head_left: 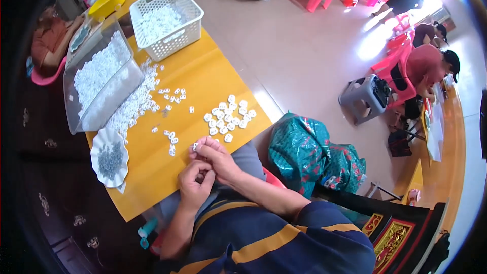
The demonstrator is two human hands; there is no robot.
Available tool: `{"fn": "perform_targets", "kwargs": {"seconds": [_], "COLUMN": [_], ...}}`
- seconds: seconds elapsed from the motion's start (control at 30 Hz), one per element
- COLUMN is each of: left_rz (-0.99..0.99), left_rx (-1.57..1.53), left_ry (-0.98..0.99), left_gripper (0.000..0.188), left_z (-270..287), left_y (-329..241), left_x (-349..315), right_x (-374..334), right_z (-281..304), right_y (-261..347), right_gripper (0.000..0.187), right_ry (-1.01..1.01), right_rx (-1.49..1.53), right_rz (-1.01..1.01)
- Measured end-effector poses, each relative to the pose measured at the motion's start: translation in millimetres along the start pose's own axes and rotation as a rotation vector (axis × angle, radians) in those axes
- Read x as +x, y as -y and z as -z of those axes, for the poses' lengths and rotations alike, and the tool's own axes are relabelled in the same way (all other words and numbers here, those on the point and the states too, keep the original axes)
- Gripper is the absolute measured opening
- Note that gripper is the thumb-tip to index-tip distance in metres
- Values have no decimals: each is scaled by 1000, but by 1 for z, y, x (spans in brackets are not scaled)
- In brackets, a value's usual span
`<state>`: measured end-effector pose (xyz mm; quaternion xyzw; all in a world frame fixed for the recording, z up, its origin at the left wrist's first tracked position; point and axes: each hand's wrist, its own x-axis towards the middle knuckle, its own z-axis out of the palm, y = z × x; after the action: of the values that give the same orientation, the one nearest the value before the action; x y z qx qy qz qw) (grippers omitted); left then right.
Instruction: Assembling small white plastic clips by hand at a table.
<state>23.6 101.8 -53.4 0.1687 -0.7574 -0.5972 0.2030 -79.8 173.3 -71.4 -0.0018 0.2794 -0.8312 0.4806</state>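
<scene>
My right hand (217, 158) pinches a small white plastic piece (195, 146) between thumb and fingertips, over the near edge of the yellow table (152, 185). Just below it, my left hand (195, 181) is closed, its fingers curled; anything inside is hidden. Ahead lie a few small white pieces with dark holes (172, 140). To the right is a cluster of similar white pieces (228, 116). A scalloped white dish (95, 156) at the left holds many small grey metal parts (110, 162), too fine to name.
A clear bin (114, 89) of white pieces tips toward a loose heap (133, 102). Behind stands a white perforated basket (175, 40) of white parts. Green patterned bags (299, 147) sit on the floor at right, near a grey stool (362, 99). Other people sit farther off.
</scene>
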Motion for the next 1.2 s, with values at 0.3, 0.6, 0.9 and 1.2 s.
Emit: {"fn": "perform_targets", "kwargs": {"seconds": [0.3, 0.6, 0.9, 1.2], "left_rz": [-116, -32, 0, -15], "left_rx": [178, 128, 89, 10], "left_ry": [153, 252, -9, -108], "left_gripper": [15, 23, 26, 30], "left_z": [5, 18, 40, 60], "left_y": [-24, -22, -15, -15], "left_x": [9, -2, 11, 16], "right_x": [1, -2, -3, -9], "right_z": [4, -3, -8, -10], "right_y": [9, 3, 11, 9], "right_gripper": [7, 8, 3, 8], "right_ry": [27, -21, -146, -26], "right_rx": [-52, -63, -138, -460], "right_rz": [-33, -73, -28, -25]}}
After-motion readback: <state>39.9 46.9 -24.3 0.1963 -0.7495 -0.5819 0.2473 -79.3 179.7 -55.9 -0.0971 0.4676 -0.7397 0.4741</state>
